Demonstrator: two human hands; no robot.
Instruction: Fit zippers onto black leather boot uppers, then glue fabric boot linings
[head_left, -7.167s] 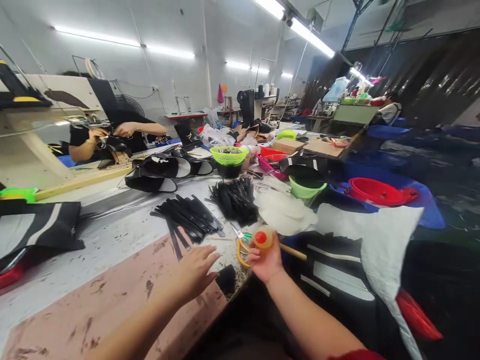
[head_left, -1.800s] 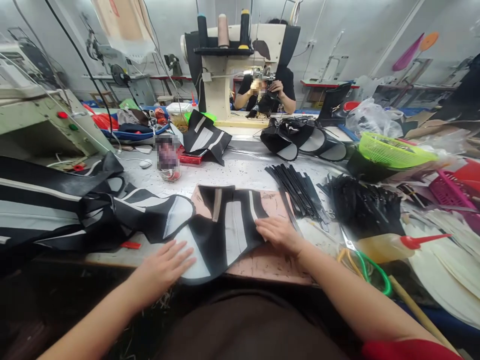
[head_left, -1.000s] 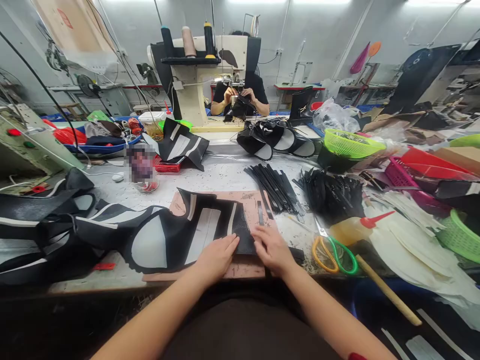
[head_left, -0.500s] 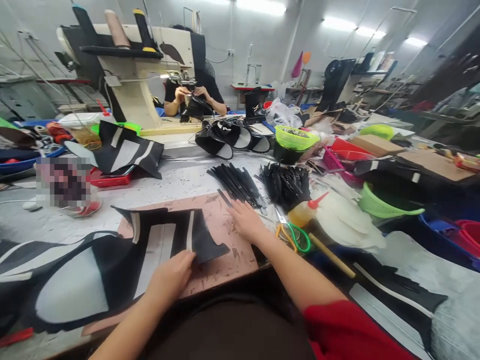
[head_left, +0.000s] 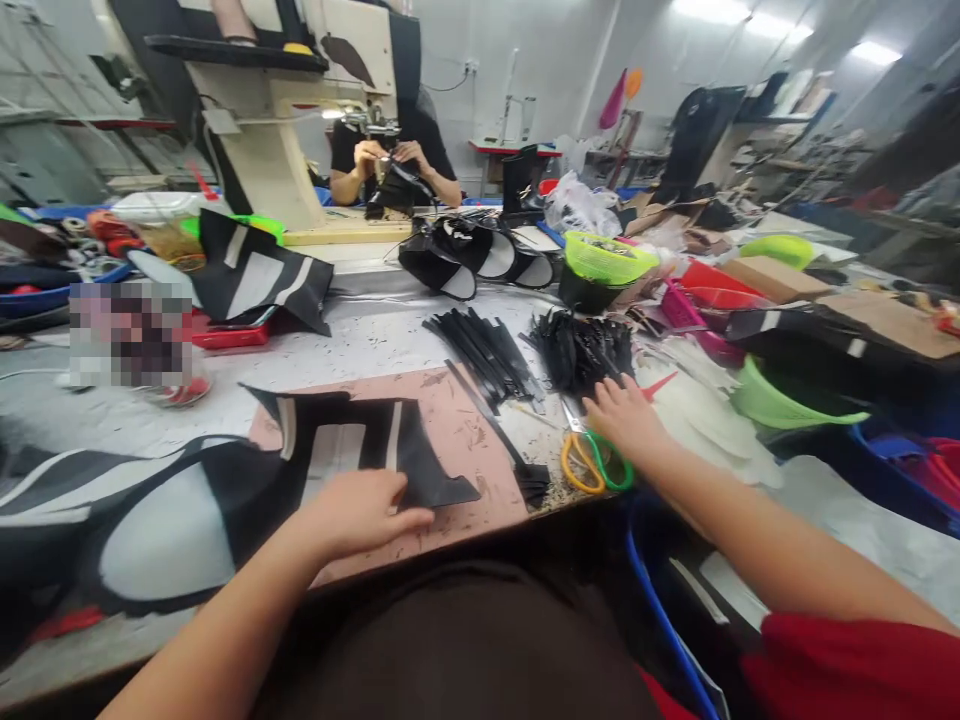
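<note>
My left hand [head_left: 364,510] rests on a black shoe-upper piece [head_left: 435,455] with white strips, its thumb apart from the fingers. The piece lies on a pink board [head_left: 491,500]. My right hand [head_left: 628,420] is over the glue bottle, fingers stretched and spread; the bottle's body is hidden and only its red nozzle [head_left: 660,387] shows. Just left of that hand lie scissors [head_left: 592,463] with one yellow and one green handle. A narrow black strip [head_left: 491,420] lies along the board's right edge, beside bundles of black strips [head_left: 480,350].
Across the table, a person in black holds a dark piece at a sewing machine [head_left: 277,150]. A black bundle [head_left: 585,345], a green basket [head_left: 607,258] and white sheets [head_left: 712,420] lie to the right. More black-and-white pieces [head_left: 165,540] lie at left.
My right hand has moved right from the strips by the board to the glue bottle. My left thumb has spread from its fingers. The view has shifted slightly.
</note>
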